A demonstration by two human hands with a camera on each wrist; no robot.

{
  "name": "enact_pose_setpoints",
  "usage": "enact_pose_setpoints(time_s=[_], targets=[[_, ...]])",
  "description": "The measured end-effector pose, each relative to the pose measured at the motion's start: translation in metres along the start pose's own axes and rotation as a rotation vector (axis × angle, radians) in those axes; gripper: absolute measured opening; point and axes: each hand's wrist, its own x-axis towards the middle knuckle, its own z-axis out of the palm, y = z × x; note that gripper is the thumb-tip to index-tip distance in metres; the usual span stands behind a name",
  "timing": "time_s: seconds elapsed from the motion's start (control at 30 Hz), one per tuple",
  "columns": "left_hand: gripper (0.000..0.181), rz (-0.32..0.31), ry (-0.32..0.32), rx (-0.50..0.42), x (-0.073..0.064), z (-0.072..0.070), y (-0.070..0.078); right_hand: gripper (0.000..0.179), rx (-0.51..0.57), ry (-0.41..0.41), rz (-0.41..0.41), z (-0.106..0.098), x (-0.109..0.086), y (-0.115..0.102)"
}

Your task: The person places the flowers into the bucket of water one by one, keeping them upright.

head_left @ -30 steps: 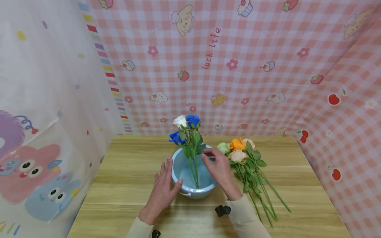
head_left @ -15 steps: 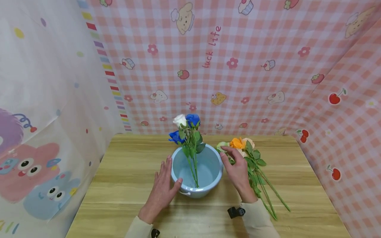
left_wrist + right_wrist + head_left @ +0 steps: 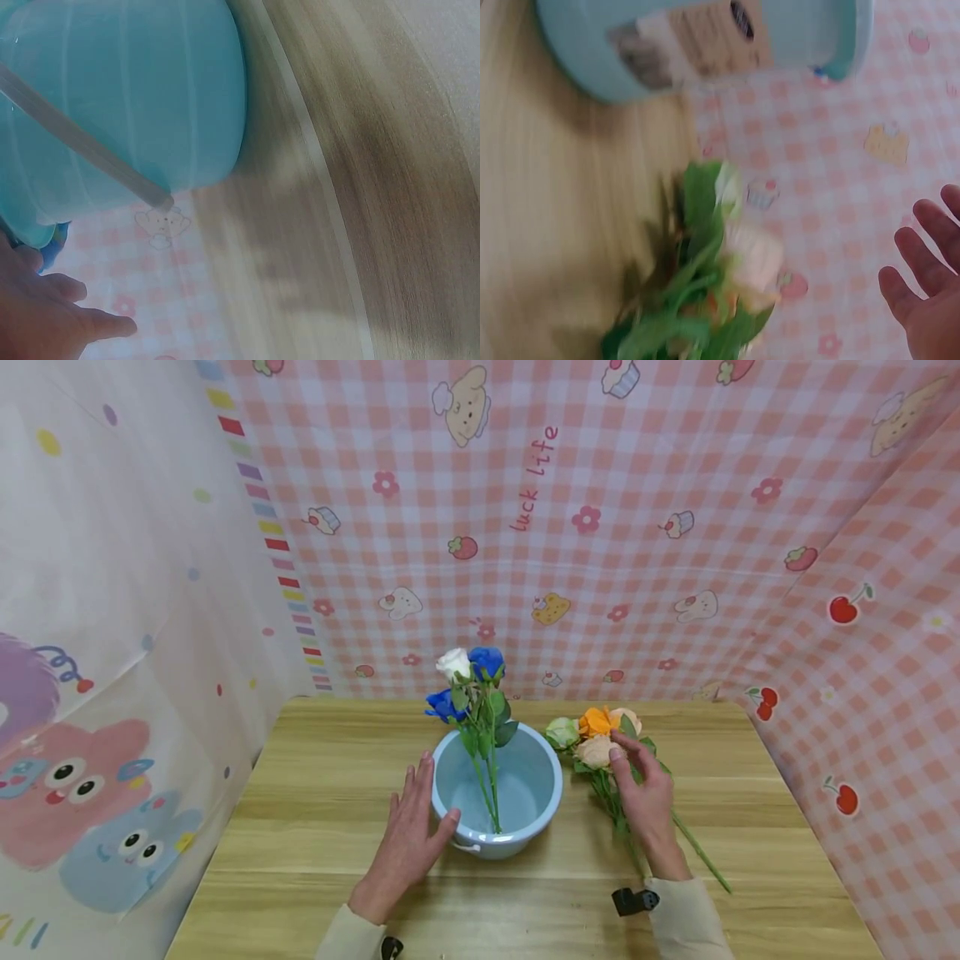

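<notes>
A light blue bucket point(image 3: 525, 777) stands mid-table; two blue roses point(image 3: 487, 665) and a white rose point(image 3: 453, 665) lean in it, stems against its near inner wall. My left hand point(image 3: 408, 831) lies with straight fingers along the bucket's left rim. In the left wrist view its fingers point(image 3: 105, 324) show below the bucket point(image 3: 135, 97) and its grey handle. My right hand point(image 3: 647, 797), fingers relaxed and apart, hovers over the loose roses at the right, fingertips near a pale peach rose point(image 3: 596, 752). The right wrist view shows that hand point(image 3: 937, 289) spread, beside the blurred roses point(image 3: 754, 251).
Beside the peach rose lie a green-white rose point(image 3: 562, 732) and an orange rose point(image 3: 597, 722), with another peach bloom behind. Their green stems point(image 3: 701, 852) stretch toward the front right of the wooden table point(image 3: 315, 793). A pink checked cloth point(image 3: 645, 577) hangs behind.
My right hand has left the stems in the bucket and moved right, over the loose roses. The left hand has stayed at the rim, and the bucket has hardly moved.
</notes>
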Motion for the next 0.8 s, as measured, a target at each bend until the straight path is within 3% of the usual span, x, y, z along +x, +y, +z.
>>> enact_pose_setpoints(time_s=[0.43, 0.8], targets=[[0.084, -0.004, 0.001, 0.001, 0.001, 0.001, -0.001, 0.045, -0.125, -0.021, 0.142, -0.053, 0.003, 0.030], [0.084, -0.009, -0.004, 0.006, 0.001, 0.001, -0.001, 0.043, -0.143, -0.074, 0.077, -0.082, 0.005, 0.057]])
